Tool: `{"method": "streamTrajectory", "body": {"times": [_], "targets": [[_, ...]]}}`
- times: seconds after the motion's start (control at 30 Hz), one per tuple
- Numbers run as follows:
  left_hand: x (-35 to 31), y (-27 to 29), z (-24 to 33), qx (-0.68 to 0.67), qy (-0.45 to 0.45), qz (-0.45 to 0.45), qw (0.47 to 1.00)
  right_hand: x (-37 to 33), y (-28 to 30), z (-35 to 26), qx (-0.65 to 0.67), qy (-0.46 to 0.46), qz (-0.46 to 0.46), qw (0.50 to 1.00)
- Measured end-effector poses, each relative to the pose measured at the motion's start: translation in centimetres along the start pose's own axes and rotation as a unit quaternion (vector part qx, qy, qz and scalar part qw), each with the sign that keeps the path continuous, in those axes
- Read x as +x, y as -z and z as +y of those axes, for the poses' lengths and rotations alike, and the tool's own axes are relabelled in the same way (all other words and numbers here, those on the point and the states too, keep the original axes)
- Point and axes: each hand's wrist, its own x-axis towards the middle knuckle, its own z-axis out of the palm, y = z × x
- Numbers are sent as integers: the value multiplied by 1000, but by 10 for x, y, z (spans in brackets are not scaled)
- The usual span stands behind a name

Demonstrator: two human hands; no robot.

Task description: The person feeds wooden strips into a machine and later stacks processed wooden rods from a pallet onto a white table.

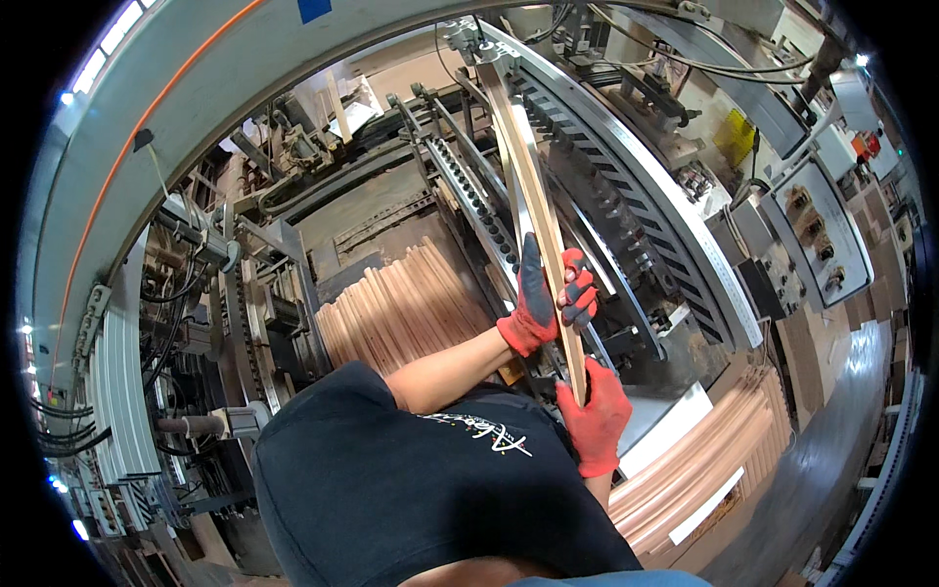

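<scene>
A long, light wooden strip stretches away from me over the machine's rails. Its far end lies by a metal fitting at the top, and its near end is close to my body. My left hand, in a red and dark grey glove, is closed around the strip from beneath, the thumb along one side and the fingers curled over the other. Nearer to me, my right hand, also gloved in red, grips the near end. Part of its fingers is hidden behind the strip and the back of the glove.
Many wooden strips lie side by side on the machine bed at left. Another stack of strips sits at my right. A slotted metal rail curves along the right side, near a control panel. A large grey beam crosses the upper left.
</scene>
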Motion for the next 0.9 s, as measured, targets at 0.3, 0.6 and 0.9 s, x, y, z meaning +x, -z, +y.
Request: {"method": "streamTrajectory", "body": {"times": [0.3,0.6,0.9], "targets": [[46,114,45,486,-223,382,754,29,-58,49,-194,10,100,976],[83,182,71,817,-102,358,441,103,-103,83,-183,14,65,981],[97,186,56,793,-171,344,472,161,-141,104,0,-41,-4,999]]}}
